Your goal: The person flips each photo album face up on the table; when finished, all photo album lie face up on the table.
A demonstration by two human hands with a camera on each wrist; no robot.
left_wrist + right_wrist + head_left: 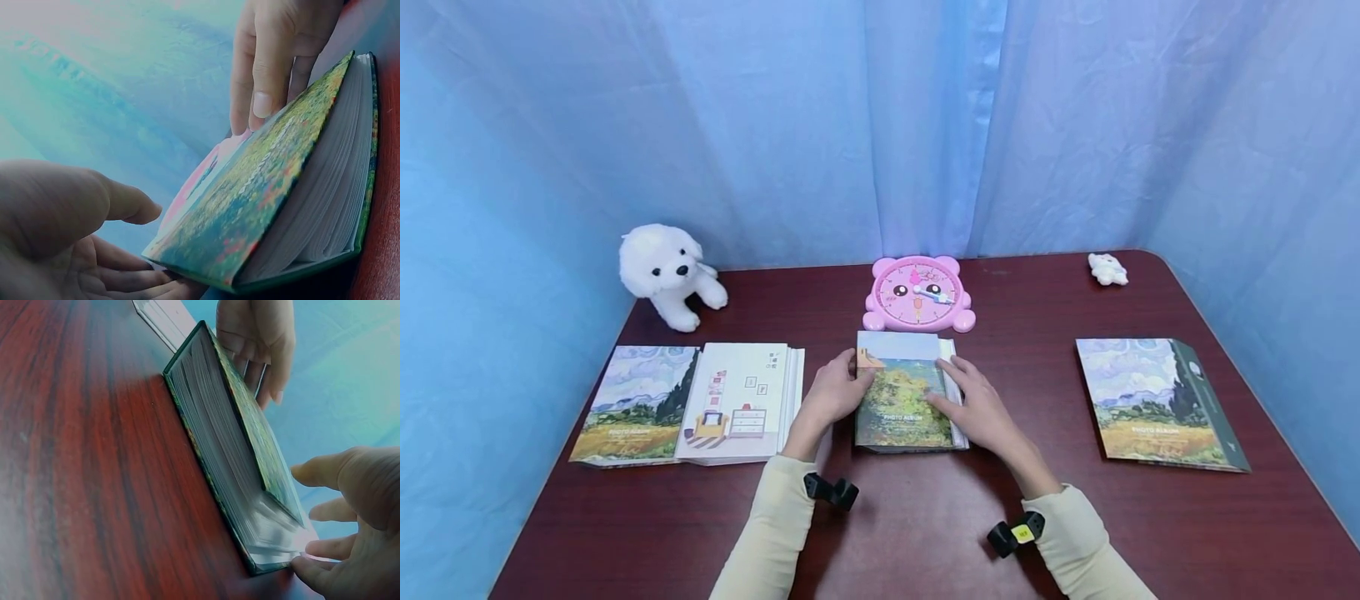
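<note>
A photo album [895, 412] with a painted cover of yellow-green trees lies on the table between both hands. Along its spine side, my left hand [833, 392] touches the edge with extended fingers; in the left wrist view its thumb [134, 203] stands off the cover. At the opposite side is my right hand [981, 410], fingers spread near the page edge and thumb over the cover. The right wrist view shows those fingers [334, 547] right at the album's corner. White pages [219, 431] fan slightly, and the front cover sits raised at an angle over them.
Left, a landscape-covered album [636, 408] lies beside a white album [737, 396] with a furniture drawing. Another landscape album [1150, 400] is at right. Behind stand a white plush dog [662, 271], a pink toy clock [917, 292] and a small white toy [1107, 269]. Blue curtains [775, 125] surround the table.
</note>
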